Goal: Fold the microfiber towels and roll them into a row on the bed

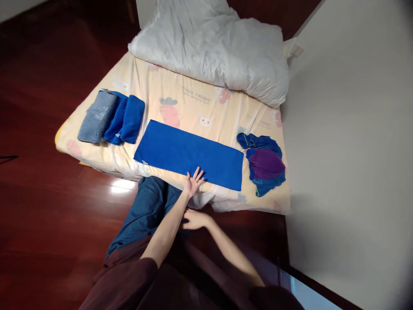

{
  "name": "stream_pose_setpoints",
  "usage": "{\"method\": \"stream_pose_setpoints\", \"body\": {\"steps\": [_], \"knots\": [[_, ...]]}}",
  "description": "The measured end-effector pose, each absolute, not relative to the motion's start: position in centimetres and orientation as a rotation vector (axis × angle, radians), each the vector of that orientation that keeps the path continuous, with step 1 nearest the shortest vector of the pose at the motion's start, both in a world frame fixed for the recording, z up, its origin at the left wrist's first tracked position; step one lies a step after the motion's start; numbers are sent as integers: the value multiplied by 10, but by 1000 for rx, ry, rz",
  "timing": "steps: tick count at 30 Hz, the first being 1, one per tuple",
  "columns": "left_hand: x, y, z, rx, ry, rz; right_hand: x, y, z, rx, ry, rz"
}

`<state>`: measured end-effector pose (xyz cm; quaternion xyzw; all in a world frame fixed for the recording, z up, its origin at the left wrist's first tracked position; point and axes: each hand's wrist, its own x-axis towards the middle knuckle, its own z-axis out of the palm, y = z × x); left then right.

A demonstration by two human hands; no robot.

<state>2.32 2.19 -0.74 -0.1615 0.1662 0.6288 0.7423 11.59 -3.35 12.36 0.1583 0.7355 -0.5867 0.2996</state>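
Note:
A blue towel [193,151] lies spread flat in a long rectangle near the front edge of the bed. My left hand [193,183] is at the towel's front edge, fingers spread and nothing held. Lower down and closer to my body, my right hand [196,219] is beside my left forearm, which partly covers its fingertips. The right fingers that show look loosely stretched and apart, with no object visible in them.
Left on the patterned bed sheet [129,73] lie a folded grey towel [98,118] and folded blue towels [133,119]. A crumpled pile with a purple cloth [267,163] sits right. A white quilt [213,47] covers the back; a wall [348,142] stands right.

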Motion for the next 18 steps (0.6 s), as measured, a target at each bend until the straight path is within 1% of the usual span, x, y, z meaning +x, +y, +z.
{"method": "stream_pose_setpoints", "body": {"steps": [3, 4, 5, 6, 7, 9, 11, 12, 14, 18], "knots": [[23, 20, -10, -333, 332, 1355, 127, 49, 124, 614, 1867, -1747], [23, 20, -11, -330, 321, 1347, 128, 85, 124, 694, 1961, -1782], [22, 19, -11, -330, 312, 1346, 125, 122, 124, 876, 2101, -1792], [22, 19, -12, -333, 306, 1351, 120, 159, 123, 1154, 2234, -1766], [21, 19, -12, -336, 298, 1364, 112, 193, 120, 1414, 2338, -1671], [19, 19, -13, -338, 277, 1384, 91, 252, 110, 1740, 2403, -1328], [19, 19, -15, -331, 251, 1378, 70, 293, 96, 1817, 2374, -1018], [18, 18, -16, -327, 238, 1375, 61, 307, 89, 1807, 2352, -923], [18, 18, -19, -320, 217, 1366, 49, 326, 75, 1768, 2323, -832], [19, 18, -21, -296, 221, 1359, 41, 341, 51, 1752, 2257, -773]]}}
